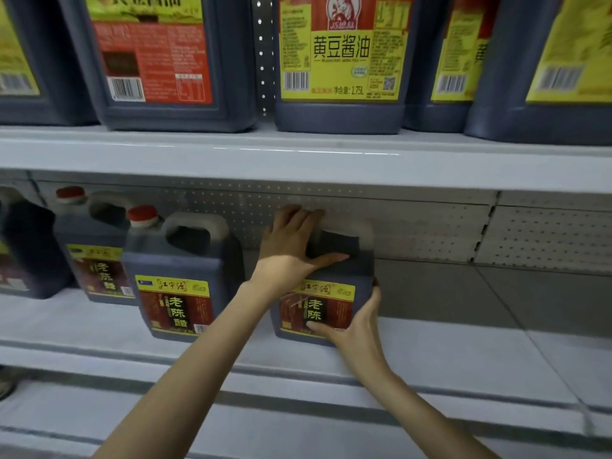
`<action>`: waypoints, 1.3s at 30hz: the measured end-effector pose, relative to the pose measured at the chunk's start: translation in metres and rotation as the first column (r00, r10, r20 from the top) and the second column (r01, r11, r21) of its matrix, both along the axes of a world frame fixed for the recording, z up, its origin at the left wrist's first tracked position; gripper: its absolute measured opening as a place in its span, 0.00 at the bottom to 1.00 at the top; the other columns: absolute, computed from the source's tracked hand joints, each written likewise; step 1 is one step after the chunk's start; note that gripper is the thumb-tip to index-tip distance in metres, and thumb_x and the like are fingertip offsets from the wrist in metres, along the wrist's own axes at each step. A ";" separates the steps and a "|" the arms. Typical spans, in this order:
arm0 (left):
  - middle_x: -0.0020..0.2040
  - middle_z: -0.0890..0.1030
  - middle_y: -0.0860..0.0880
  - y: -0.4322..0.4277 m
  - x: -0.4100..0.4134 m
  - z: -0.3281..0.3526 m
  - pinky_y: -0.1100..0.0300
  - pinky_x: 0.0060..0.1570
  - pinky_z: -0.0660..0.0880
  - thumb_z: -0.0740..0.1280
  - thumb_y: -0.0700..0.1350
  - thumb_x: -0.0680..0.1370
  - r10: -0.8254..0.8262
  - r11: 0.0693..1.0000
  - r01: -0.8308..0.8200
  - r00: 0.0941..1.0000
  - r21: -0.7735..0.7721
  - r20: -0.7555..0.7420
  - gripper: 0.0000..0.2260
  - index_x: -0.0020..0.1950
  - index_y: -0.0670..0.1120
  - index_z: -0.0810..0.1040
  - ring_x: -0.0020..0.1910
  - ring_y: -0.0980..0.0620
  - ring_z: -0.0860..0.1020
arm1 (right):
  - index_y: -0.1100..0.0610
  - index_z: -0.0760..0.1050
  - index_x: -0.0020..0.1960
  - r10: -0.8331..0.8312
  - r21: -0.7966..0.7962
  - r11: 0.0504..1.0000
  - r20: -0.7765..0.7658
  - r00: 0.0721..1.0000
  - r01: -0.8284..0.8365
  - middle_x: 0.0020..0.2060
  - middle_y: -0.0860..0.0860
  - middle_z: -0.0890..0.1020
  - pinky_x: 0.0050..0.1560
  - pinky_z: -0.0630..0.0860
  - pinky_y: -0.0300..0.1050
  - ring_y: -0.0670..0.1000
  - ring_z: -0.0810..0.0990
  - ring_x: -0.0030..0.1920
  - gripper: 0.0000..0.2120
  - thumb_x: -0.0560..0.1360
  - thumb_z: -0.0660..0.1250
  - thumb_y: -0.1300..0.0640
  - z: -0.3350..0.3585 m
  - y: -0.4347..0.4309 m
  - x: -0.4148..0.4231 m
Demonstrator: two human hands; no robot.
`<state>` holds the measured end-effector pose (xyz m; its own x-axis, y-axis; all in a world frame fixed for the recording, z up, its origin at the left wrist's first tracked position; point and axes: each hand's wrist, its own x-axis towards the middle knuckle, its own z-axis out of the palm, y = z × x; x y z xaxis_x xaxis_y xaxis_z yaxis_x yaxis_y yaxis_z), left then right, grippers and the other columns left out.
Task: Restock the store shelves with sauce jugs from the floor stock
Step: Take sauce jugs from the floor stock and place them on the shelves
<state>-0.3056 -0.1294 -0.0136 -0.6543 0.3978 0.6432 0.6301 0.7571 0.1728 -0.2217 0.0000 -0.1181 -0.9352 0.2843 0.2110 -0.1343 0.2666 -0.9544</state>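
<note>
Your jug (359, 273) stands centre frame on the lower shelf (430, 352). It looks full, so heavy, rigid and smooth-sided. Your left hand (288, 250) clasps its top with fingers (298, 215) curled over, and your right hand (354, 326) wraps the lower right corner. The handle (364, 231) looks the surest hold.

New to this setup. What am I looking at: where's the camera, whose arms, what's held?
No robot: one wide-angle camera on a person's head looks forward and down at their bare hands. The left hand grips the top of a dark plastic sauce jug with a yellow and red label; the right hand holds its lower right side, thumb on the label. The jug appears to stand on the white metal lower shelf, right of a matching red-capped jug. Bigger dark jugs with yellow labels line the shelf above.
</note>
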 end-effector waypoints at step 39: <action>0.78 0.41 0.50 0.040 0.039 -0.013 0.48 0.60 0.16 0.34 0.67 0.73 -0.230 0.904 0.167 0.966 -0.393 -0.118 0.34 0.76 0.55 0.39 0.74 0.48 0.35 | 0.46 0.36 0.77 -0.764 0.944 0.295 0.140 0.630 0.148 0.78 0.53 0.41 0.72 0.40 0.66 0.58 0.41 0.77 0.54 0.56 0.17 0.25 0.032 0.110 0.160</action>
